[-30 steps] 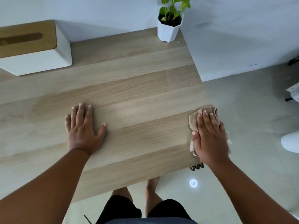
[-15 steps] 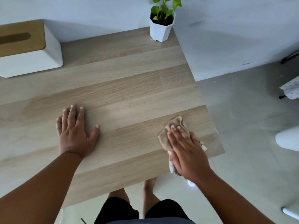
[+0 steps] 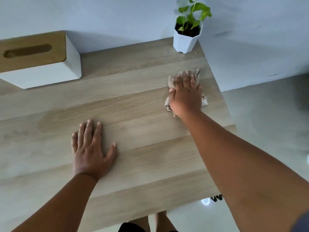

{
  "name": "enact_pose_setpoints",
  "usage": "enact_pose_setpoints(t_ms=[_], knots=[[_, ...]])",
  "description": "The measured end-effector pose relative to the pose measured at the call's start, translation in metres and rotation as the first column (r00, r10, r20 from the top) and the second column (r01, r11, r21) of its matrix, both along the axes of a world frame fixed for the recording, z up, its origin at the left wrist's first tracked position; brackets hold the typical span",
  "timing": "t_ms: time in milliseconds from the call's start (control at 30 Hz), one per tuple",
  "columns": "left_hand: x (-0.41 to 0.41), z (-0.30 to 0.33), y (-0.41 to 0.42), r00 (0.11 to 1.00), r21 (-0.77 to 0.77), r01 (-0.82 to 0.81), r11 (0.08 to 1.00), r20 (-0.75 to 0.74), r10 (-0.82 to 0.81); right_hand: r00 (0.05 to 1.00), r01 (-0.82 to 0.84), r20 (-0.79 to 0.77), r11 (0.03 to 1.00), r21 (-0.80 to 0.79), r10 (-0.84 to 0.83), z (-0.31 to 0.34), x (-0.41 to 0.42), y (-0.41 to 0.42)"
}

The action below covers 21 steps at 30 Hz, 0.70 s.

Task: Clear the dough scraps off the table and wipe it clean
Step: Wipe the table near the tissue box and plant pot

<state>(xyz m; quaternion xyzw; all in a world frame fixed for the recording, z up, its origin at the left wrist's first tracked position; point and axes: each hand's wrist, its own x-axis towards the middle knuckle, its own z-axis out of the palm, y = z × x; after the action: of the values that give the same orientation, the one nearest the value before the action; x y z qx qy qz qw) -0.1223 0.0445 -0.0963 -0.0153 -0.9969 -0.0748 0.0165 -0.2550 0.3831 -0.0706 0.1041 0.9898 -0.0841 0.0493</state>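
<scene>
A crumpled beige cloth [image 3: 170, 81] lies on the light wooden table [image 3: 133, 101] at its far right side. My right hand [image 3: 185, 92] presses flat on the cloth with straight fingers, covering most of it. My left hand [image 3: 91, 149] rests palm down on the bare table near the middle, fingers spread. No dough scraps show on the tabletop.
A white tissue box with a wooden lid [image 3: 38, 59] stands at the back left. A white pot with a green plant [image 3: 187, 37] stands at the back right corner, just beyond the cloth. The table's right edge drops to a grey floor [image 3: 267, 123].
My right hand has slid the cloth from the near right edge away from me toward the plant pot. My left hand has stayed flat in place.
</scene>
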Motion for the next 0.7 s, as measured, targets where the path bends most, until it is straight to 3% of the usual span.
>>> enact_pose_setpoints(t_ms=[133,233,467,700], knots=[[0.001,0.003,0.001,1.000,0.005,0.007,1.000,0.004,-0.007,0.973,-0.233,0.001,0.973,-0.002,0.233,0.000,0.004,-0.034],[0.001,0.004,0.000,1.000,0.009,0.011,1.000,-0.003,-0.011,0.944,-0.329,-0.024,0.944,0.041,0.330,0.001,0.029,-0.012],[0.001,0.004,0.002,1.000,0.025,0.014,1.000,-0.010,-0.013,0.999,0.050,0.010,0.990,0.131,-0.051,0.003,-0.020,0.052],[0.000,0.003,0.002,0.999,0.020,0.021,1.000,-0.027,-0.021,0.950,0.284,0.098,0.952,0.116,-0.296,-0.003,-0.098,-0.004]])
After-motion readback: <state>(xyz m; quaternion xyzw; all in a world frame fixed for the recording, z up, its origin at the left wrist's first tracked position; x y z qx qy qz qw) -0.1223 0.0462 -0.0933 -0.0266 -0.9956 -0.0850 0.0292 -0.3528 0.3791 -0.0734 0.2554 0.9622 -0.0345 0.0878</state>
